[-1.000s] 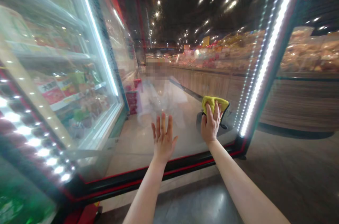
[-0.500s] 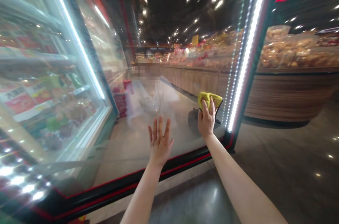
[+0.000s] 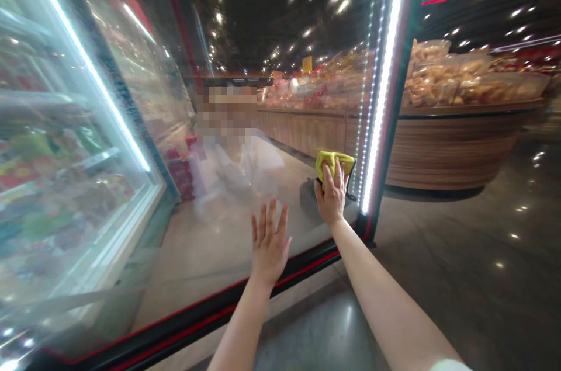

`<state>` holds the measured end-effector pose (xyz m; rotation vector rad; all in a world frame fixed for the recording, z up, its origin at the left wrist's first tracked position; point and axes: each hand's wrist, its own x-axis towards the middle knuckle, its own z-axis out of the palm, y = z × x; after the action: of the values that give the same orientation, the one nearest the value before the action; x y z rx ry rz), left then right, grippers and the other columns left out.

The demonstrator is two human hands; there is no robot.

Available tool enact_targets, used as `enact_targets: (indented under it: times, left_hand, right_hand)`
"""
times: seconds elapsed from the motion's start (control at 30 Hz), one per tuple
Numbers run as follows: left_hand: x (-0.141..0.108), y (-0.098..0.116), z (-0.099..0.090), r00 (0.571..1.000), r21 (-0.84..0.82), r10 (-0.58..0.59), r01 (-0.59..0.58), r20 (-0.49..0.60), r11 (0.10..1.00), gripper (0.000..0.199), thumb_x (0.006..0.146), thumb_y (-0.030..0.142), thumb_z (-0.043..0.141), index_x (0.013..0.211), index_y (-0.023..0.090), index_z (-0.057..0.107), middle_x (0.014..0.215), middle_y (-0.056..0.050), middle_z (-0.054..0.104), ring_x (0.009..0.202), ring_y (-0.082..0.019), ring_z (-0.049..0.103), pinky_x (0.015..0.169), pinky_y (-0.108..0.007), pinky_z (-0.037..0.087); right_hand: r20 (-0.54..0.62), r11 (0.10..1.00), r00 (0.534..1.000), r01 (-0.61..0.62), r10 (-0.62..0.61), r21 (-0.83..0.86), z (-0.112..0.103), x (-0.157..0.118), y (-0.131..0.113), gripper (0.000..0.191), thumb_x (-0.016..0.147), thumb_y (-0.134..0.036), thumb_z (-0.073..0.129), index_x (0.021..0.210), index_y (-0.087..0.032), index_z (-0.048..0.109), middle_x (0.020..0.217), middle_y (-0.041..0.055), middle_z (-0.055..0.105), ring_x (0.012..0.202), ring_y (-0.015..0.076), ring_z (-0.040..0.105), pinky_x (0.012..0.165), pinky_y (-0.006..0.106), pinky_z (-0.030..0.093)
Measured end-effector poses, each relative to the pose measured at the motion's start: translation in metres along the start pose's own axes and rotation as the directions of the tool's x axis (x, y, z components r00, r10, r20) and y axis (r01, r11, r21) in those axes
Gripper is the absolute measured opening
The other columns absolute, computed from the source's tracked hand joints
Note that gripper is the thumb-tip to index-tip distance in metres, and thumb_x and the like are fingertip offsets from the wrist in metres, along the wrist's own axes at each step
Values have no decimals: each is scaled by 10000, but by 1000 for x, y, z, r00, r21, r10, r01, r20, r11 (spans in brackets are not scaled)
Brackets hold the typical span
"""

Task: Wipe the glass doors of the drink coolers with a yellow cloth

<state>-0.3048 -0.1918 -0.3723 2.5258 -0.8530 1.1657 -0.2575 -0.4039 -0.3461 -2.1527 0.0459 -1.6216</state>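
Note:
My left hand [image 3: 270,245] is spread with fingers apart against a large glass pane [image 3: 210,242], near its lower edge, and holds nothing. To its right and a little higher, my right hand [image 3: 332,193] presses a yellow cloth [image 3: 335,159] with a dark edge against the same pane. The cloth lies under the fingers, close to the bright light strip [image 3: 385,79] on the pane's right side. A faint reflection of a person in white shows in the glass.
Black frame with red lines [image 3: 219,312] runs below the pane. Lit shelves [image 3: 56,184] with blurred packages stand at left. On the right, a wood-sided counter [image 3: 447,149] bears heaped goods [image 3: 460,79] above a grey, shiny floor [image 3: 447,254].
The view has turned, so the frame, shelves and counter sit further left. My left hand appears slightly lower and right; my right hand and the cloth stay near the light strip.

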Motion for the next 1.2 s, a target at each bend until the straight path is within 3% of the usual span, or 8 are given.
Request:
enact_targets:
  times: [0.1,0.2,0.3,0.4,0.47,0.67,0.93,1.2]
  left_hand:
    - [-2,6,5,999,-2,21,-21,25,1000,1061,848,195,754,1658,266,74,1725,-122,106,1593,-330,58,1268,-614,200]
    - [-2,15,13,997,-24,56,-55,60,998,1014,852,182,736,1655,270,123,1724,-103,120,1596,-316,53,1275,-596,187]
    - [1,23,21,994,-52,79,-75,78,996,943,865,175,712,1645,295,195,1715,-73,173,1599,-292,72,1288,-584,139]
    - [6,29,25,993,-63,74,-68,94,996,881,881,177,690,1634,292,247,1706,-66,208,1598,-280,90,1289,-586,111]
    - [8,31,27,991,-64,71,-64,112,996,859,883,178,683,1629,279,269,1703,-73,210,1597,-284,90,1286,-591,122]
    - [11,39,34,985,-69,108,-100,131,993,851,880,166,674,1629,258,279,1700,-88,214,1595,-284,76,1283,-572,176]
    - [7,42,47,977,-103,161,-147,141,984,910,870,182,693,1641,283,223,1690,-84,245,1591,-271,86,1290,-562,133]
    - [7,41,49,978,-91,137,-124,157,988,830,858,155,685,1607,265,344,1693,-95,229,1592,-286,115,1289,-549,167]
  right_hand:
    - [-89,994,991,-102,104,36,7,-34,13,610,1017,-213,431,1612,-276,312,1722,133,188,1602,331,117,1198,694,298]
    - [-15,998,1000,-4,5,67,9,-51,10,626,992,-124,390,1594,-289,352,1719,116,211,1608,304,86,1213,660,303]
    - [88,992,990,99,-106,79,2,-26,12,620,962,-92,417,1540,-310,452,1703,84,273,1608,286,104,1234,620,295]
    - [81,991,990,111,-117,80,-5,8,28,575,966,-127,445,1505,-320,500,1694,64,302,1602,276,145,1237,581,315]
    - [6,996,999,49,-50,79,-5,10,42,567,980,-171,458,1529,-313,464,1696,74,292,1600,277,157,1235,581,319]
    - [-146,972,961,-232,235,38,12,-43,55,639,989,-158,387,1614,-262,308,1687,139,274,1588,278,200,1208,601,355]
    - [-67,989,987,-141,144,44,-2,20,75,678,966,-145,412,1619,-292,309,1673,96,318,1593,251,183,1246,547,317]
    - [-100,957,952,-286,290,58,5,-53,86,636,968,-155,398,1597,-241,355,1651,148,346,1547,256,295,1203,540,371]
